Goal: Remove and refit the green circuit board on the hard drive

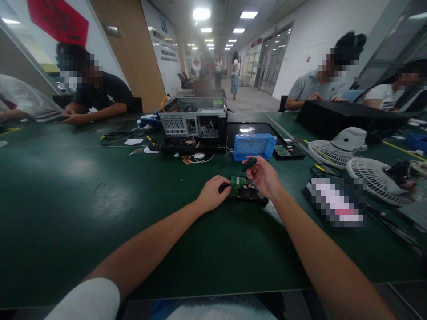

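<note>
On the green table in front of me lies an opened black device [251, 194] with a green circuit board [236, 181] at its left end. My left hand [213, 192] grips the device's left edge, thumb and fingers curled about it. Above the board, my right hand [264, 177] is closed on the dark handle of what looks like a screwdriver [249, 163]. Its shaft and tip are too thin and dark to make out. A blue plastic bin [254, 147] stands just beyond my right hand.
An open computer case [193, 122] stands at the back, with a flat black panel [258, 130] beside it. Another board unit [288, 151] lies right of the bin. White fan parts [336, 149] sit at the right. Co-workers sit on both sides.
</note>
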### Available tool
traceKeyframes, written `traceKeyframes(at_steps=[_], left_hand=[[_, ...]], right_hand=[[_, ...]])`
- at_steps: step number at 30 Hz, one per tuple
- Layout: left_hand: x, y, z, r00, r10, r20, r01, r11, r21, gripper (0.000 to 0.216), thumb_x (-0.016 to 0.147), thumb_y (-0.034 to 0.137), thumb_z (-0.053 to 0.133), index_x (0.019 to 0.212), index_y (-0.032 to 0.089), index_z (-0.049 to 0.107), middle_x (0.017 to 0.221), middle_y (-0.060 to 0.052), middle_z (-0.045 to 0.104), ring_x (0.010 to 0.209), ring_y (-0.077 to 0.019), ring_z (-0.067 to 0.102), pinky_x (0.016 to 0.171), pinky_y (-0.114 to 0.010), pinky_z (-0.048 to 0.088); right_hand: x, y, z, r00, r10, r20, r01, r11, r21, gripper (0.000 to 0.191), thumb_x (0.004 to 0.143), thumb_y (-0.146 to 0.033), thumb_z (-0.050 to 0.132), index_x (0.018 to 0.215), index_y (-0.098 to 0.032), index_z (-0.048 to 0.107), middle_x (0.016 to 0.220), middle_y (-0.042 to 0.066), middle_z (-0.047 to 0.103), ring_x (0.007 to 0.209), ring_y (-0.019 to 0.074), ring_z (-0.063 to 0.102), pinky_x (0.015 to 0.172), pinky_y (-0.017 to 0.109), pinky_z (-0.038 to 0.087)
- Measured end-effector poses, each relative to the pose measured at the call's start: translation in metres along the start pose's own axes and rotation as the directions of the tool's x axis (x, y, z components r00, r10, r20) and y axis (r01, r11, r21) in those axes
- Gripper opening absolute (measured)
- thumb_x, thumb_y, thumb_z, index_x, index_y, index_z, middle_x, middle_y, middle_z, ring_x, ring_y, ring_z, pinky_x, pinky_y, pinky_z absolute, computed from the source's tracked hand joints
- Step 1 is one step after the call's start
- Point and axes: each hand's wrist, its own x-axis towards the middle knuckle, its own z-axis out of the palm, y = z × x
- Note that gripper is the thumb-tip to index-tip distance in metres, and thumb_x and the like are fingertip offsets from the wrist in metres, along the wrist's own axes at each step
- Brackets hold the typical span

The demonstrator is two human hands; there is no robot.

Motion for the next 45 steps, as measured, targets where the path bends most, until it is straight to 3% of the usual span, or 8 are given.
traceKeyframes(at_steps=[5,12,21,30,40,45], left_hand=[[0.0000,-0.0008,-0.0001,1.000,-0.004,0.006,0.004,1.000,-0.004,0.014,0.091,0.023,0.064,0.104,0.021,0.070,0.103,-0.004,0.068,0.098,-0.0211,0.065,0.087,-0.036,0.053],[-0.0006,-0.0032,0.0021,1.000,0.010,-0.003,-0.010,1.000,-0.004,0.014,0.091,0.024,0.065,0.104,0.022,0.069,0.102,-0.004,0.068,0.097,-0.0205,0.064,0.087,-0.036,0.052],[0.0002,-0.0020,0.0012,1.000,0.001,0.001,-0.001,1.000,-0.010,0.015,0.089,0.022,0.065,0.103,0.022,0.069,0.101,-0.004,0.068,0.097,-0.0208,0.064,0.087,-0.036,0.053],[0.0005,-0.0012,0.0015,1.000,0.004,-0.004,-0.004,1.000,-0.011,0.014,0.089,0.021,0.065,0.102,0.022,0.069,0.101,-0.004,0.068,0.098,-0.0210,0.065,0.087,-0.036,0.053],[0.0006,0.0002,-0.0005,1.000,-0.008,0.019,0.008,1.000,-0.005,0.014,0.090,0.024,0.064,0.103,0.022,0.069,0.103,-0.005,0.068,0.097,-0.0215,0.065,0.087,-0.037,0.054],[0.0004,-0.0006,-0.0003,1.000,-0.013,0.014,0.013,1.000,0.001,0.014,0.090,0.024,0.064,0.103,0.023,0.069,0.103,-0.004,0.068,0.098,-0.0219,0.065,0.087,-0.037,0.054]], right_hand=[[-0.0009,-0.0021,0.0005,1.000,0.018,-0.009,-0.018,1.000,0.000,0.032,0.084,-0.044,0.069,0.110,-0.025,0.072,0.099,0.003,0.070,0.062,0.0107,0.054,0.050,0.025,0.042],[-0.0039,-0.0017,0.0011,1.000,0.006,0.020,-0.004,0.997,-0.072,0.024,0.081,-0.041,0.075,0.098,-0.024,0.073,0.098,0.002,0.070,0.062,0.0086,0.053,0.047,0.022,0.036],[-0.0011,-0.0002,-0.0006,0.999,0.041,-0.003,-0.041,0.999,0.003,0.029,0.083,-0.050,0.071,0.092,-0.024,0.063,0.103,0.003,0.073,0.065,0.0118,0.060,0.056,0.025,0.048],[-0.0018,-0.0007,-0.0029,0.999,0.026,0.021,-0.026,0.999,-0.038,0.032,0.081,-0.044,0.077,0.107,-0.026,0.073,0.091,0.001,0.069,0.064,0.0102,0.056,0.052,0.023,0.044],[-0.0049,-0.0037,-0.0008,0.999,-0.008,0.050,0.013,0.996,-0.087,0.029,0.081,-0.045,0.078,0.102,-0.026,0.075,0.116,0.004,0.071,0.070,0.0098,0.059,0.053,0.023,0.046],[-0.0040,-0.0026,-0.0004,0.999,-0.028,0.026,0.030,0.997,-0.069,0.033,0.078,-0.043,0.081,0.106,-0.028,0.073,0.108,0.002,0.071,0.065,0.0091,0.056,0.053,0.023,0.045]])
